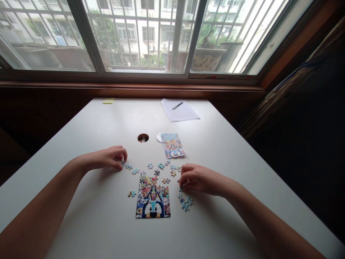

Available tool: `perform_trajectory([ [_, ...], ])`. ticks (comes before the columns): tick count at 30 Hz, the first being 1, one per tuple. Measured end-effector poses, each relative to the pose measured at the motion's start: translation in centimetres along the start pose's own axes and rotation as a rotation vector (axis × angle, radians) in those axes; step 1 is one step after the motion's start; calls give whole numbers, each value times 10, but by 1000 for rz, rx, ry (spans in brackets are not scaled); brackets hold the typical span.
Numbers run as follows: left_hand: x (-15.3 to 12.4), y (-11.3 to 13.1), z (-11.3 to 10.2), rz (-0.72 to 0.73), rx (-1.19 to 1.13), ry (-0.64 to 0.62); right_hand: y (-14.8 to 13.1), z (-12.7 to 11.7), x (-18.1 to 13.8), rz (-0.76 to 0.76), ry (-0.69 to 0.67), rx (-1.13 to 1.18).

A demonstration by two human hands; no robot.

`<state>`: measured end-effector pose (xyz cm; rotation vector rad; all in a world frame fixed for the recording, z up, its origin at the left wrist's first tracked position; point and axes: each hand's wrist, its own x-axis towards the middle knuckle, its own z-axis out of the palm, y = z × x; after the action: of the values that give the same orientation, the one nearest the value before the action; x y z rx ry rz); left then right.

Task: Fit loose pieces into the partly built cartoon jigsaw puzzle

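Note:
A partly joined jigsaw puzzle [153,199] lies flat on the white table, a blue dog's face at its near edge and an uneven far edge. To its left and beyond it, my left hand [111,157] has thumb and fingertips closed on a small puzzle piece [123,164] at the tabletop. My right hand [202,179], on the other side, curls its fingers down onto another puzzle piece [181,189], partly hidden beneath them. Several loose pieces [185,203] lie just nearer than that hand. More pieces [150,166] are scattered beyond the puzzle, and one joined pair [132,193] rests at its left.
A printed picture sheet [174,145] overlaps a round silver disc [159,137] beyond the pieces. Beside it is a round hole [143,138] in the table [88,216]. Farther back are papers [182,112] with a pen [177,105] and a yellow note [108,101], below the window.

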<state>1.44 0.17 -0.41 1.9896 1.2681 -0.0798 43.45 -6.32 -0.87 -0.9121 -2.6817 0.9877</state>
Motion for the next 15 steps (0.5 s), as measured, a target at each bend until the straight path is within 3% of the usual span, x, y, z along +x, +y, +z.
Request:
perform_trajectory([
  [7, 1, -4, 0, 13, 0, -7, -5, -8, -4, 68, -39, 26],
  [15, 1, -4, 1, -9, -8, -5, -26, -12, -10, 116, -185, 12],
])
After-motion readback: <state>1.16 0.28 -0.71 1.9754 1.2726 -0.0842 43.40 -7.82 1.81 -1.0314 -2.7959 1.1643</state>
